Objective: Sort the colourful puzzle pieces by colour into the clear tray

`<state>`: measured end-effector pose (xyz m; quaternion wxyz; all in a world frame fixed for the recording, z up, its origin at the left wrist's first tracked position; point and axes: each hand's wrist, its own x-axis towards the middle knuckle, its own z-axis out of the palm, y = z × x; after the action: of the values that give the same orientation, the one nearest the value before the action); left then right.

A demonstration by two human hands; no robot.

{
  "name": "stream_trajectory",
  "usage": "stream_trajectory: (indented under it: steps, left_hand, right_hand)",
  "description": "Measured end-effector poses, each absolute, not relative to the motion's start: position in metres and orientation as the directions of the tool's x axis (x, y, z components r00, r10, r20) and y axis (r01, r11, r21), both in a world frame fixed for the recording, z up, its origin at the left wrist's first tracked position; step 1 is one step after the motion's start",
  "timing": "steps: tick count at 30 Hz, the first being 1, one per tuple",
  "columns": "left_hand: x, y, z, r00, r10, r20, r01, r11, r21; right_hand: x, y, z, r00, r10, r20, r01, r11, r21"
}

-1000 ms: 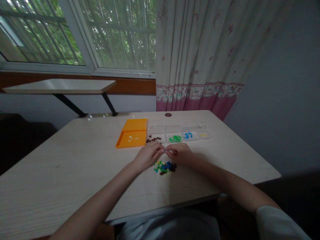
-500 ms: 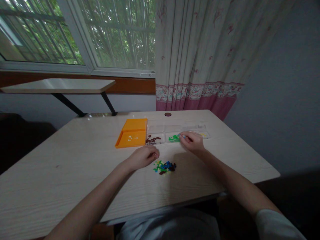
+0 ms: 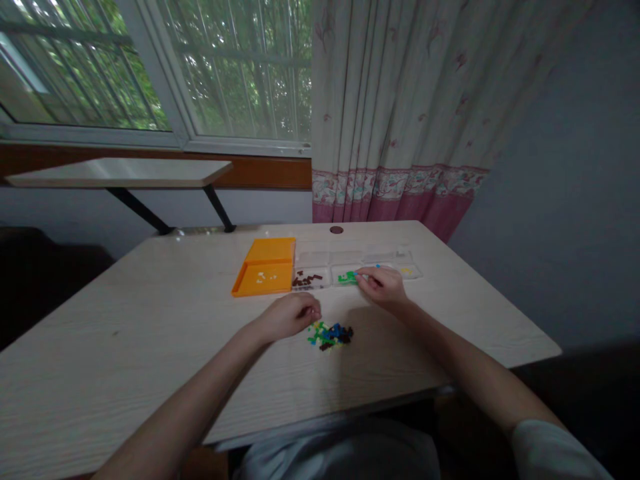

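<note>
A small heap of mixed coloured pieces (image 3: 330,334) lies on the pale wooden table (image 3: 150,333). My left hand (image 3: 289,315) rests curled just left of the heap; what it holds, if anything, is hidden. My right hand (image 3: 383,287) hovers over the clear compartment tray (image 3: 357,267), fingers pinched together near the green pieces (image 3: 346,277); whether something is between the fingertips is too small to tell. The tray also holds brown pieces (image 3: 306,280) and yellow pieces (image 3: 407,271). The blue compartment is mostly hidden by my right hand.
An open orange box (image 3: 264,267) with a few pale pieces stands left of the tray. A round hole (image 3: 337,229) is near the table's far edge. A curtain (image 3: 400,113), window and a second desk (image 3: 120,172) lie beyond.
One second ago both hands met pinching above the heap. My right hand then reached out to the tray and has since drawn back slightly. My left hand settled beside the heap.
</note>
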<state>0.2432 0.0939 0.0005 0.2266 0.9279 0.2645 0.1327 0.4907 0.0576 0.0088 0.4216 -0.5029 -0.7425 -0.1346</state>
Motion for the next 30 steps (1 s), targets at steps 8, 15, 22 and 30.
stream_trajectory:
  steps: [8, 15, 22, 30]
  left_hand:
    - [0.243, 0.093, 0.004, 0.830, 0.543, 0.128, 0.425, -0.763, 0.487]
    - [0.243, 0.093, 0.003, 0.827, 0.547, 0.129, 0.432, -0.766, 0.476]
    - [0.241, 0.094, 0.001, 0.834, 0.535, 0.132, 0.433, -0.785, 0.443]
    - [0.235, 0.097, 0.003, 0.835, 0.534, 0.132, 0.450, -0.801, 0.395]
  right_hand:
    - [0.516, 0.063, 0.018, -0.324, 0.710, 0.626, 0.846, 0.513, -0.143]
    - [0.571, 0.082, 0.022, -0.131, 0.941, 0.311, 0.971, 0.184, -0.150]
    - [0.584, 0.087, 0.016, -0.029, 0.976, 0.214, 0.991, 0.056, -0.123]
    - [0.585, 0.089, 0.015, 0.021, 0.987, 0.157, 0.989, 0.003, -0.147]
